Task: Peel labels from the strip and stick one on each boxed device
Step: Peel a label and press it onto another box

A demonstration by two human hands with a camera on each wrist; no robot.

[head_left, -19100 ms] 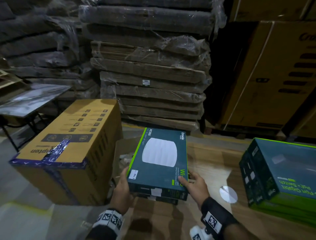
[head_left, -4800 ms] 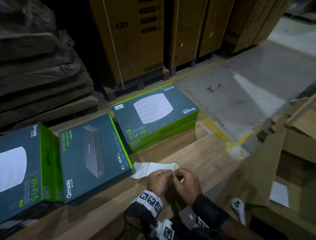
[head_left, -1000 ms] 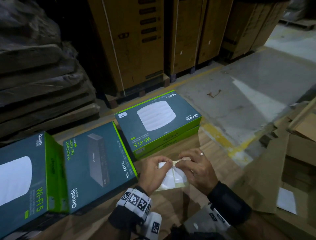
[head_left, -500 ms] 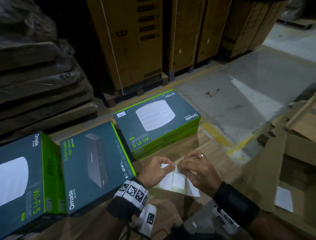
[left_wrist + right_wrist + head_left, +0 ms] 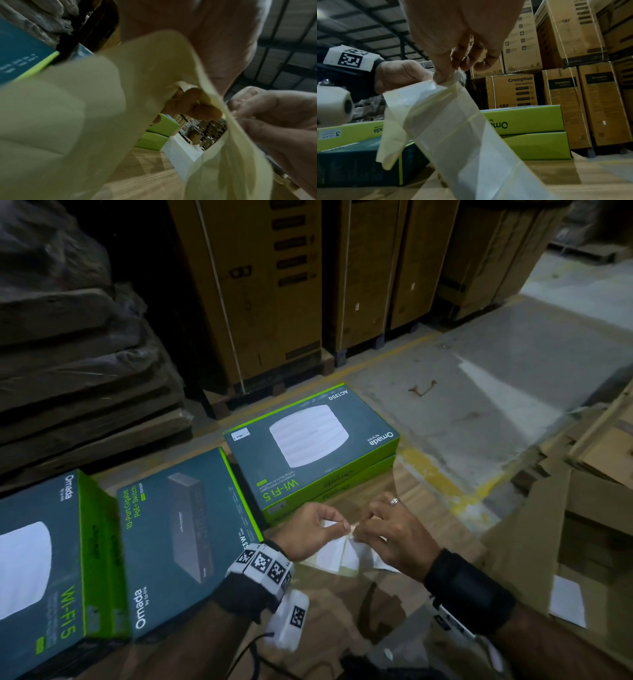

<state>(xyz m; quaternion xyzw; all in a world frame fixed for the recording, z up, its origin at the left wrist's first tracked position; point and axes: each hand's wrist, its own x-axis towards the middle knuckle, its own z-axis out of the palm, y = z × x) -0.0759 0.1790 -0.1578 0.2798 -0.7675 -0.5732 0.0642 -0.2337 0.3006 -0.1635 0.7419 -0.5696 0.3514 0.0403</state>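
Both hands hold a pale yellow label strip (image 5: 337, 556) with white labels above the wooden surface. My left hand (image 5: 334, 523) pinches its top edge, and my right hand (image 5: 359, 529) pinches the strip right beside it. The strip (image 5: 453, 128) hangs down from the right fingertips (image 5: 442, 77), and it fills the left wrist view (image 5: 85, 121). A stack of two Wi-Fi boxes (image 5: 311, 450) lies just beyond the hands, the top one bearing a small white label (image 5: 240, 435). A switch box (image 5: 181, 535) and another Wi-Fi box (image 5: 41, 570) lie to the left.
Tall brown cartons (image 5: 260, 285) on pallets stand behind the boxes. Wrapped flat cardboard (image 5: 68, 337) is stacked at the left. Torn cardboard (image 5: 565, 525) with a white paper (image 5: 567, 601) lies at the right. Concrete floor (image 5: 496, 392) with a yellow line stretches beyond the wooden surface (image 5: 342, 611).
The hands have drawn closer together on the strip's top edge, and the strip now hangs lower beneath them. The boxes have not moved.
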